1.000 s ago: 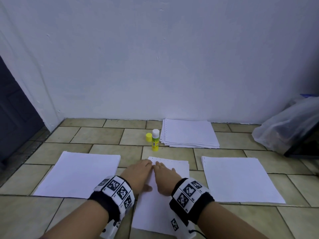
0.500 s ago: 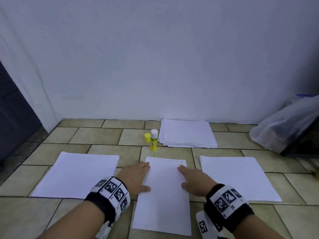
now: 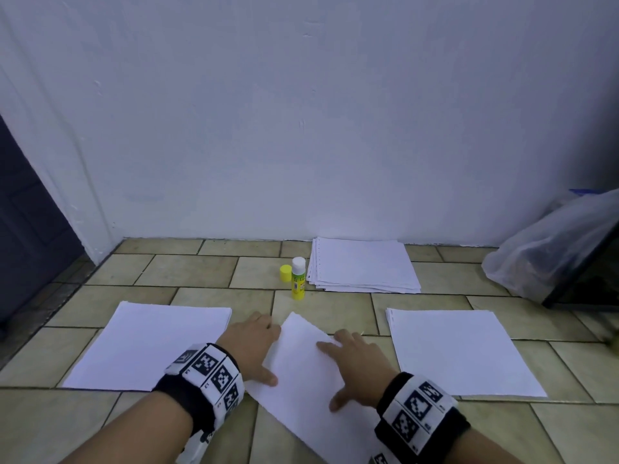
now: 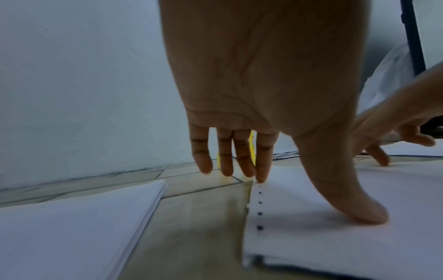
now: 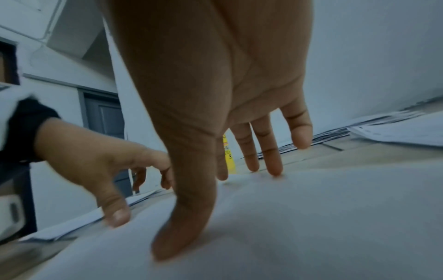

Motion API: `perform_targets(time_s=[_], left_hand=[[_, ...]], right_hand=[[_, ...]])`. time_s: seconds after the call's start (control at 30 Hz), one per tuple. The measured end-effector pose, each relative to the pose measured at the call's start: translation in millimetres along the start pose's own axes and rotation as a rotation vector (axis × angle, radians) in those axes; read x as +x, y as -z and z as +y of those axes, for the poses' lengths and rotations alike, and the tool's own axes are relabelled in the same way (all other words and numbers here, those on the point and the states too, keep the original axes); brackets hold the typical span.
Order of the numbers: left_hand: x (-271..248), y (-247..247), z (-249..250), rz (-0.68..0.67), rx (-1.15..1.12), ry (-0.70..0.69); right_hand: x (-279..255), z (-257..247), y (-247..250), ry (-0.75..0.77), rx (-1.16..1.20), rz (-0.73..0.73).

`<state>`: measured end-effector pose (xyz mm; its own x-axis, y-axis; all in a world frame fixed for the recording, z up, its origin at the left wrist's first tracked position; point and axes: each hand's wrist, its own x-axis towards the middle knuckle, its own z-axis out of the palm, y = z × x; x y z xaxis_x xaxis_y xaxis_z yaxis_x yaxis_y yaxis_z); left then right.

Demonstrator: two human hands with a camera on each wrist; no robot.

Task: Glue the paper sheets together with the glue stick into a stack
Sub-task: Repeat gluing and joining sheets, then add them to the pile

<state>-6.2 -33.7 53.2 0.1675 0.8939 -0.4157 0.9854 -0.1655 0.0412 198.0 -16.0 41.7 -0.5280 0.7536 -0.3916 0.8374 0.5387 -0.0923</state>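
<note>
Flat-fingered, my left hand [image 3: 251,346] and right hand [image 3: 355,366] press the skewed paper sheet [image 3: 301,380] on the tiled floor [image 3: 201,276], glue stick [image 3: 298,277] at 12 o'clock below the white wall [image 3: 301,128]. From the left wrist, thumb and forefinger touch its punched edge. From the right wrist, spread fingers [image 5: 273,163] rest on it.

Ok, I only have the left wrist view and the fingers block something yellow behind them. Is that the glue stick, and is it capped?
Observer: Yes, the glue stick stands upright on the floor, white top bare; its yellow cap sits just left of it.
Operator: Is the sheet under the thumb square to the piles?
Observer: No. In the head view the middle sheet lies at an angle between the left pile and the right pile.
</note>
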Motion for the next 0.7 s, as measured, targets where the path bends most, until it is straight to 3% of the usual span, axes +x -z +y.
perform_targets(time_s=[0.13, 0.47, 0.7], left_hand=[[-3.1, -7.6, -4.0, 0.004, -0.056, -0.065], [-0.9, -17.8, -3.4, -0.036, -0.062, 0.082], [2.4, -21.5, -4.8, -0.041, -0.133, 0.093]], right_hand=[[6.8, 14.4, 1.3, -0.057, 0.027, 0.06], [3.8, 40.6, -5.2, -0.221, 0.221, -0.01], [3.9, 41.4, -1.8, -0.196, 0.249, 0.057]])
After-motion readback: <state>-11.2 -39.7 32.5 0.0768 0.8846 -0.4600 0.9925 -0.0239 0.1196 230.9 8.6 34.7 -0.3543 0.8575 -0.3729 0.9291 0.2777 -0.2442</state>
